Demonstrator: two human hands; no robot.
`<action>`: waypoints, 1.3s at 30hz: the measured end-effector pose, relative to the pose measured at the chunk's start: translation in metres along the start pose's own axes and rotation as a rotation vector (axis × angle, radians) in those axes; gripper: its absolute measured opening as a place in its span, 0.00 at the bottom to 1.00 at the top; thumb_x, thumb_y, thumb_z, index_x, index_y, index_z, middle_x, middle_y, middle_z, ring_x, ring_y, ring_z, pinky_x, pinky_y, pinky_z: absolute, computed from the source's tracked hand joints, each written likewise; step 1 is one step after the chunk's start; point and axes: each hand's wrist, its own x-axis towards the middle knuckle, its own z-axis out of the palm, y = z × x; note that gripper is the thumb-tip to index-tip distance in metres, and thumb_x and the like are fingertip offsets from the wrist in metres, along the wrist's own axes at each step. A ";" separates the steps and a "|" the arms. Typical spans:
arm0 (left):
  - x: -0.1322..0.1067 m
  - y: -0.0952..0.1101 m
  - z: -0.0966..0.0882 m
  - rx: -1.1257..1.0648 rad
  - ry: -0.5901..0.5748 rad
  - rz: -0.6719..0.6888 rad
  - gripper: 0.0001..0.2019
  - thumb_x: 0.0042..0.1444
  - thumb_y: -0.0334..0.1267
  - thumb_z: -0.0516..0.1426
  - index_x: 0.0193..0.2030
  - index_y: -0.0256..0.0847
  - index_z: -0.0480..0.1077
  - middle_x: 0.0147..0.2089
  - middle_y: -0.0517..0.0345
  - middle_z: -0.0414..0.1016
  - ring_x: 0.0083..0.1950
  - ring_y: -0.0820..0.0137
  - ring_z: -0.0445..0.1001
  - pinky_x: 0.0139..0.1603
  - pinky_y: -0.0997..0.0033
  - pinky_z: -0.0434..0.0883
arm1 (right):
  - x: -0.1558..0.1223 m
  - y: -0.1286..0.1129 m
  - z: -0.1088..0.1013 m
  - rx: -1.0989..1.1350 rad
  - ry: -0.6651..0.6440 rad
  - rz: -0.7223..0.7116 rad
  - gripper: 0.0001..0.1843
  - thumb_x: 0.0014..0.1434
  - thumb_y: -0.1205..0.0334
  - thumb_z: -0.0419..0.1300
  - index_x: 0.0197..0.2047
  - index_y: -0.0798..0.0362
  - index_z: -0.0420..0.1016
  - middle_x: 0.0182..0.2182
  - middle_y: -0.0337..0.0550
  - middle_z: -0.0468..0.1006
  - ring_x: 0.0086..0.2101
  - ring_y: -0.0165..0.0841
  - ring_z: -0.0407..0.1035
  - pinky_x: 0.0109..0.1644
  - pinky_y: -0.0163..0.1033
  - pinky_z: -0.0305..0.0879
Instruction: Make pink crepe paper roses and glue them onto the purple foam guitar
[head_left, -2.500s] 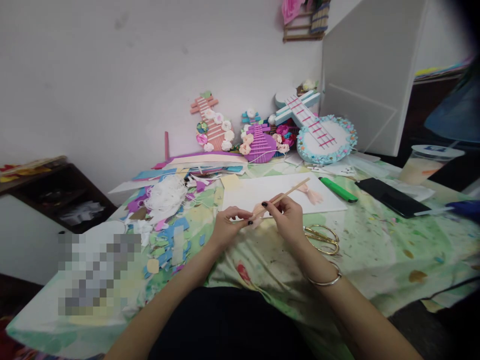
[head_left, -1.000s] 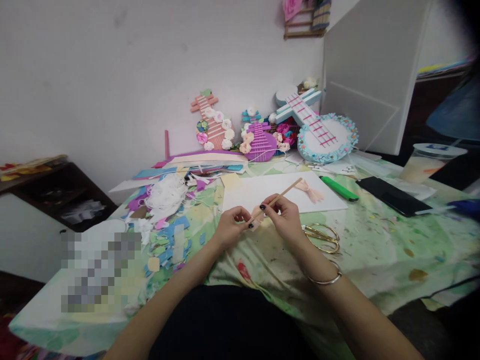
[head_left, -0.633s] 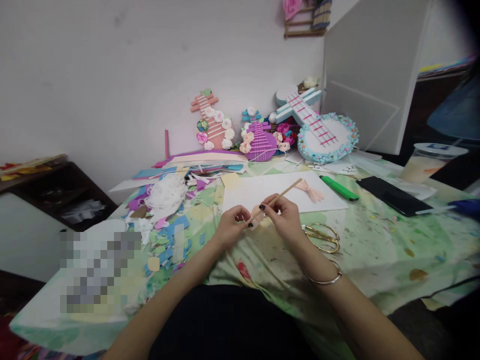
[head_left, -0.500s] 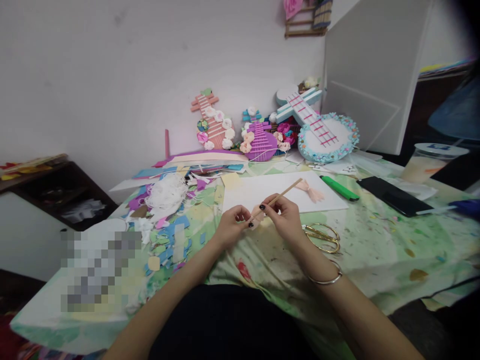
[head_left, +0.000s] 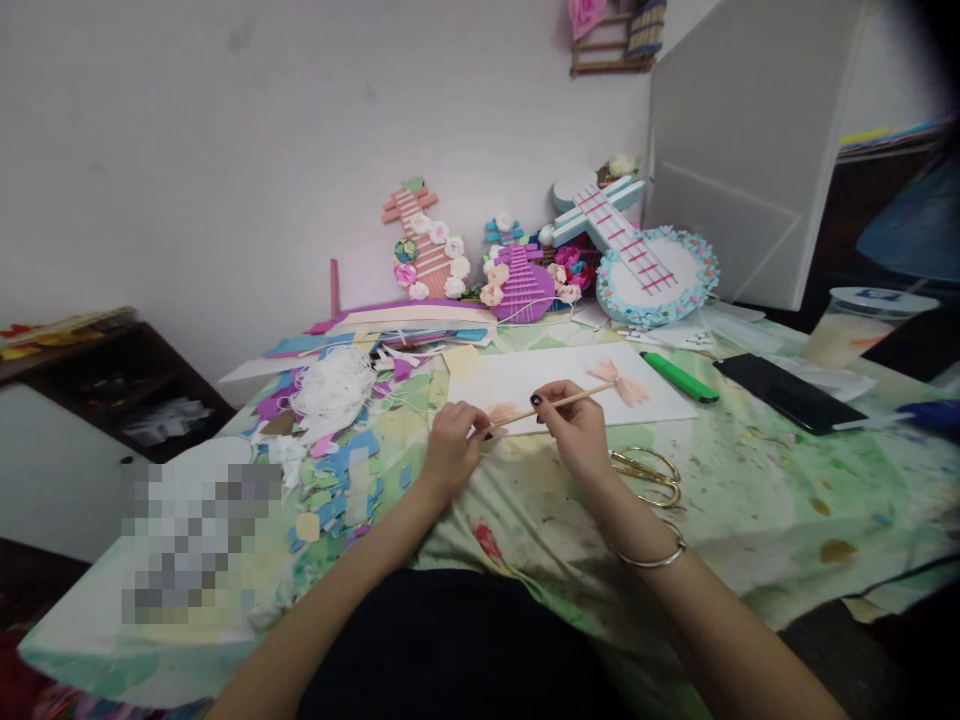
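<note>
My right hand is closed on a thin wooden stick, which slants down toward my left hand. The left fingers are pinched round a small pale pink piece, thin like paper, at the stick's lower end. Part of that piece is hidden by the fingers. Beyond my hands lies a white sheet, and on it a similar pink piece, gathered at its middle like a bow. Gold-handled scissors lie beside my right wrist, their blades hidden.
A green cutter knife, a black phone and a lidded cup stand or lie to the right. On the left are white string and blue scraps. Decorated model instruments lean along the wall.
The stick has tilted flatter, its far end lower and now near the bow-shaped piece. My left fingers have closed in more, and the held pink piece has shifted slightly left.
</note>
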 end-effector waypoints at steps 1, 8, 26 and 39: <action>0.000 -0.002 0.000 0.065 0.036 0.033 0.05 0.54 0.28 0.55 0.29 0.39 0.66 0.31 0.56 0.70 0.36 0.67 0.65 0.40 0.67 0.62 | 0.002 0.002 -0.001 0.054 0.052 0.046 0.14 0.50 0.52 0.63 0.35 0.54 0.70 0.19 0.34 0.69 0.20 0.25 0.60 0.23 0.31 0.53; -0.002 -0.009 -0.003 0.329 0.112 0.162 0.08 0.59 0.30 0.51 0.31 0.39 0.67 0.32 0.53 0.70 0.36 0.65 0.63 0.41 0.64 0.59 | 0.012 0.007 -0.008 0.279 0.203 0.221 0.18 0.42 0.53 0.68 0.31 0.55 0.67 0.15 0.30 0.65 0.16 0.22 0.55 0.19 0.30 0.48; -0.002 -0.005 -0.006 0.375 0.121 0.223 0.07 0.60 0.30 0.50 0.33 0.39 0.68 0.32 0.52 0.70 0.37 0.63 0.63 0.41 0.63 0.59 | 0.009 0.002 -0.009 0.247 0.288 0.066 0.12 0.48 0.56 0.65 0.31 0.53 0.68 0.17 0.30 0.62 0.18 0.23 0.56 0.20 0.30 0.48; 0.010 -0.012 0.003 -0.060 -0.085 -0.050 0.05 0.51 0.31 0.58 0.26 0.40 0.67 0.29 0.58 0.71 0.34 0.69 0.67 0.38 0.68 0.64 | 0.028 0.002 -0.018 0.169 0.062 0.159 0.15 0.44 0.54 0.67 0.29 0.54 0.69 0.17 0.31 0.63 0.17 0.22 0.54 0.19 0.31 0.47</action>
